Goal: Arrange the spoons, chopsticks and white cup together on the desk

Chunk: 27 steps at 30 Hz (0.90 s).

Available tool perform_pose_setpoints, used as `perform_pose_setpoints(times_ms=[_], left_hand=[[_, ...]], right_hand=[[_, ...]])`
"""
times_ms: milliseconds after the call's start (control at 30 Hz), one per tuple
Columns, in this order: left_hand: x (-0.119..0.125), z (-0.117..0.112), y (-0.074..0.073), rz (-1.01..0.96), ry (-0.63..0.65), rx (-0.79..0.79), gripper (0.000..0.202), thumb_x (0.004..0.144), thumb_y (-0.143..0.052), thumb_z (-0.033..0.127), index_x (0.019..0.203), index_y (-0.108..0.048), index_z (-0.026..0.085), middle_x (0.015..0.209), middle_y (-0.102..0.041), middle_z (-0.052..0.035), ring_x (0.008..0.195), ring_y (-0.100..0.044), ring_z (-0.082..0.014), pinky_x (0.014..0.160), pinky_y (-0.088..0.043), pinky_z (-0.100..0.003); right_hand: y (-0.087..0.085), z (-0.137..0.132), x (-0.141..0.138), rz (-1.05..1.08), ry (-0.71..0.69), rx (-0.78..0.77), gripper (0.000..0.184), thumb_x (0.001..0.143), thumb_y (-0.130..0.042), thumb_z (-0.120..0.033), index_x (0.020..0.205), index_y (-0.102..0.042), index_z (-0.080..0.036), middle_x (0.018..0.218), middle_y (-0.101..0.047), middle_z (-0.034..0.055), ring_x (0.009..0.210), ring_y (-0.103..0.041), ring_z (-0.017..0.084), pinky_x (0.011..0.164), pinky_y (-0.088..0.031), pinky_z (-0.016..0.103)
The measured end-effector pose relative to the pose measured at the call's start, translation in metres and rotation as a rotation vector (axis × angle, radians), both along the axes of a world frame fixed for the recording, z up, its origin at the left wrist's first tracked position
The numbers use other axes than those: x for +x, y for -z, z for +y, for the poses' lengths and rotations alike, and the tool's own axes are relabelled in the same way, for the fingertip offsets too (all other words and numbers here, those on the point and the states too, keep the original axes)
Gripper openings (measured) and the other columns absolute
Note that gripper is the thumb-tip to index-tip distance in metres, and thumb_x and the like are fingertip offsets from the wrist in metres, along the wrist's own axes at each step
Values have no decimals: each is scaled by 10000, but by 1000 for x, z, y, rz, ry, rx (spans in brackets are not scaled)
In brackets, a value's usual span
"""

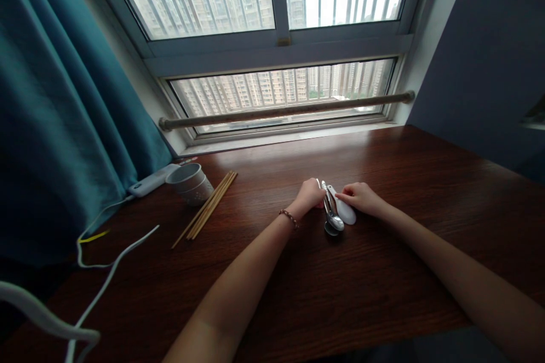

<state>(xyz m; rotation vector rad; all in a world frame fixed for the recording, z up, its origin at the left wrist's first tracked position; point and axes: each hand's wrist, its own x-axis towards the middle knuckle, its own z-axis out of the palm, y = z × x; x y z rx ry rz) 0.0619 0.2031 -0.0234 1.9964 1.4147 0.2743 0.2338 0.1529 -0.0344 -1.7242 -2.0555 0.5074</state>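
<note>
The shiny silver metal spoons (pixel 335 222) are bunched mid-worktop (pixel 293 278) beside a white, broad-bowled spoon (pixel 348 214). Handles look pinched in the left hand's (pixel 310 194) curled fingers; whether the white one's gripped or just touched by the right hand's (pixel 361 198) can't be told. Probably light, stiff, kinda slippery metal, best held mid-handle.

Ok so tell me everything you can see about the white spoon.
The white spoon looks smooth and plain, perhaps ceramic or plastic, with a broad rounded bowl and slimmer handle. It lies on the brown table, bowl nearer the person, handle angled away, right beside the metal spoons. The right hand has its fingertips at the handle.
</note>
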Motion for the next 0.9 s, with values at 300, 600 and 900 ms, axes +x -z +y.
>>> perform_pose_setpoints(times_ms=[300,600,900], left_hand=[[-9,2,-22,93,48,-24,218,789,-454,168,744,-633,52,678,-668,-146,550,-635,-164,493,-490,-204],[-116,-22,-55,593,-248,408,294,848,-460,257,962,-646,59,997,-628,-218,960,-605,-321,821,-481,-397],[-235,-34,-25,853,-592,433,454,810,-499,242,1146,-494,-63,1159,-488,-288,1088,-482,-387,829,-460,-442]], right_hand=[[1,1,3,29,13,28,388,871,-527,-426,652,-618,-120,632,-579,31,597,-487,137,568,-299,255],[8,4,7,26,-1,134,486,843,-415,-551,627,-577,-147,634,-575,39,593,-503,156,573,-298,276],[5,-1,3,20,-3,165,485,847,-396,-566,625,-536,-158,611,-547,35,563,-477,156,548,-278,280]])
